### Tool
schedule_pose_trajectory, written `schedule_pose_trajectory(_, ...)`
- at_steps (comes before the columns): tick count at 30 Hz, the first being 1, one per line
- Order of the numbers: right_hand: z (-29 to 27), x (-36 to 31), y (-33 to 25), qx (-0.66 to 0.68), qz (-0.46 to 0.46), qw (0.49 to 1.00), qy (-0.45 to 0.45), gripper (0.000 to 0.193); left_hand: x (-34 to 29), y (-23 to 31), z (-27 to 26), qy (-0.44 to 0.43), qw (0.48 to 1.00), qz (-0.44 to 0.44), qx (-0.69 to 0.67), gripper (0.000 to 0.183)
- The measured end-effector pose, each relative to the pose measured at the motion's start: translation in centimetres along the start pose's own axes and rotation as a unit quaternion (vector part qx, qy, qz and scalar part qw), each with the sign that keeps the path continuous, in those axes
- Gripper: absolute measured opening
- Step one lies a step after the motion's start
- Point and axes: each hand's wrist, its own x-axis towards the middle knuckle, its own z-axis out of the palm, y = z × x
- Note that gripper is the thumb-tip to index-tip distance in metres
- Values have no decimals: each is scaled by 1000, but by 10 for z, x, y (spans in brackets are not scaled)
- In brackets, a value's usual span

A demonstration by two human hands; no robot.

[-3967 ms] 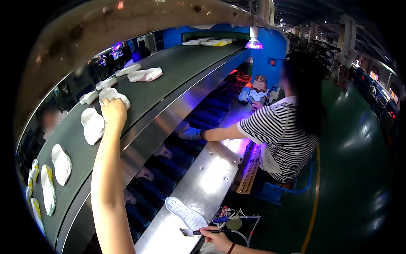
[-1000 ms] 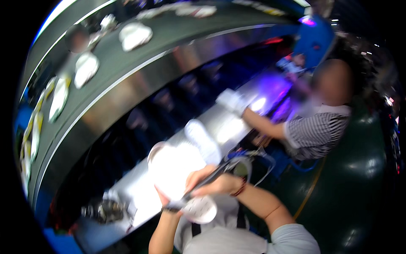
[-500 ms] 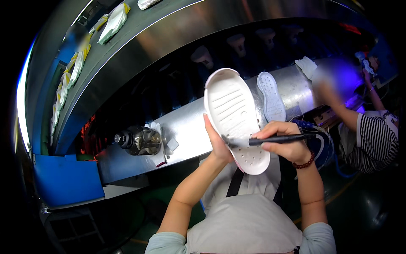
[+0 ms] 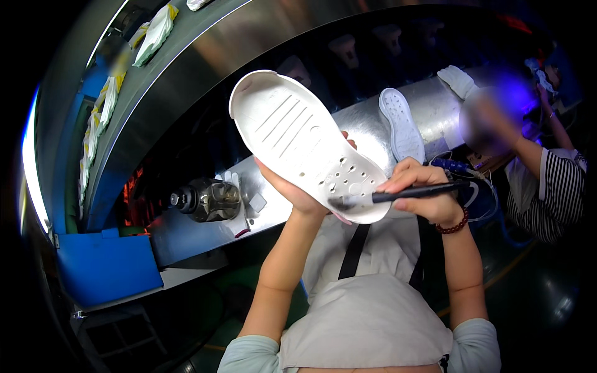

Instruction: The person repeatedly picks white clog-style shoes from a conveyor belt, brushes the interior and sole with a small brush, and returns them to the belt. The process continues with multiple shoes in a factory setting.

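A white shoe sole (image 4: 292, 130) with grooves at its broad end and small holes toward its narrower end is held up in front of me, inner face showing. My left hand (image 4: 292, 189) grips it from below around its middle, with fingertips visible past the far edge. Pinched in my right hand (image 4: 429, 196) is a black-handled brush (image 4: 384, 196). Its dark bristles touch the sole's inner surface beside the holes, close to the near end. A second white sole (image 4: 403, 124) lies on the metal bench (image 4: 367, 127) beyond my right hand.
A dark bottle (image 4: 214, 200) stands on the bench at left, beside a small pale square (image 4: 257, 202). A white glove (image 4: 457, 81) lies farther right, near a co-worker's striped sleeve (image 4: 556, 199). Cables hang at right. A conveyor (image 4: 186, 56) with wrapped items (image 4: 157, 34) curves behind.
The sole has moved up and left and tilted further, its broad end swinging left. The brush has passed from the sole's middle to its holed near end.
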Motion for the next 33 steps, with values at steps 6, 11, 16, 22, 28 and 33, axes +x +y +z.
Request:
schedule_pose_trajectory(6,-2,-3,9,107,-7,994,35,18,-1,7,3,-69,996,-37,-46,78)
schedule_pose_trajectory(11,24,-2,-2,102,17,989,109,19,-20,-10,5,-135,988,-53,-59,84)
schedule_pose_trajectory(16,22,-3,-3,2,2,1000,11,18,-17,-16,-14,-120,975,-114,-145,82)
schedule_pose_trajectory(22,9,4,-9,127,54,990,17,18,-12,-2,-7,-136,982,-135,-3,83)
schedule_pose_trajectory(28,-14,18,-26,30,77,979,-188,18,-7,12,-26,-170,947,-213,170,64)
schedule_pose_trajectory(33,-7,14,-17,-47,88,979,-177,18,-2,21,-5,-105,918,-325,203,46)
